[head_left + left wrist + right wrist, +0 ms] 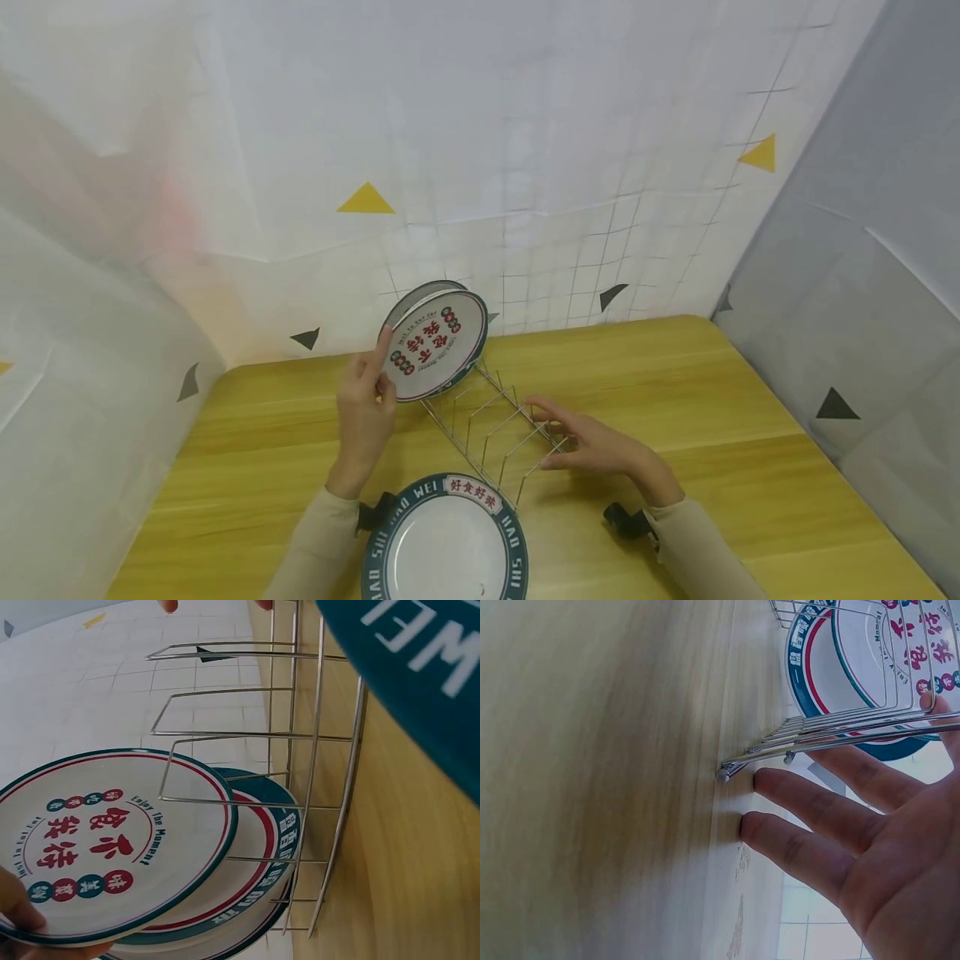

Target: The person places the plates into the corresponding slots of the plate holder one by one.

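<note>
My left hand [365,417] pinches the rim of a white plate [442,342] with red characters and a dark green edge, thumb on its face. That plate leans upright at the far end of a wire dish rack [313,736]. Right behind it, other plates [259,817] stand at the rack's far end. My right hand [596,446] is at the rack's near right side, its fingers spread and nearly straight, with fingertips close to the rack's wire and the tabletop. In the right wrist view, the thumb lies near the wires.
A larger plate [447,546] with a green lettered rim lies on the wooden table [750,467] at the front, close to the rack's near end. White sheeting [562,100] with grid lines and triangles stands behind the table and along its sides.
</note>
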Action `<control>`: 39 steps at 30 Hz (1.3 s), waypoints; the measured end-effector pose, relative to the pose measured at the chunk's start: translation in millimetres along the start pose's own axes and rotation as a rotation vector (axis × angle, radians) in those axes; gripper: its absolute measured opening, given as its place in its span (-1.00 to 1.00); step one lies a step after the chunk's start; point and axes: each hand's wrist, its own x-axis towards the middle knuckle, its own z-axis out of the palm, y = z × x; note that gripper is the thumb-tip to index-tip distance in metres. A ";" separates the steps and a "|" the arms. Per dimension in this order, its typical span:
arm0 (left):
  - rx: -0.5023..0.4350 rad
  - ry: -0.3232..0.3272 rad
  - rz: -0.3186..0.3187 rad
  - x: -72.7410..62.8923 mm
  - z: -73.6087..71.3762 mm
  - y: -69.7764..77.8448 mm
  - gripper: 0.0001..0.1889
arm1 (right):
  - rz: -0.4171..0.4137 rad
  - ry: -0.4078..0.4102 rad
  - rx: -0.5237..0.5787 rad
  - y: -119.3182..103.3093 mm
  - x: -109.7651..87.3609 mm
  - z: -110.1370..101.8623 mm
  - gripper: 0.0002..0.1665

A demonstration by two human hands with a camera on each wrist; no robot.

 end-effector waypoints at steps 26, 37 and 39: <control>0.010 -0.172 -0.042 -10.4 18.4 -6.2 -0.14 | 0.021 -0.001 -0.015 -1.4 -1.4 0.9 0.05; -0.019 -0.312 -0.056 -9.8 19.8 -6.7 -0.09 | 0.027 -0.005 0.000 -0.6 -1.0 0.7 0.05; -0.032 -0.334 -0.064 -9.2 18.8 -7.6 -0.09 | 0.026 -0.006 -0.001 -0.5 -0.7 0.3 0.05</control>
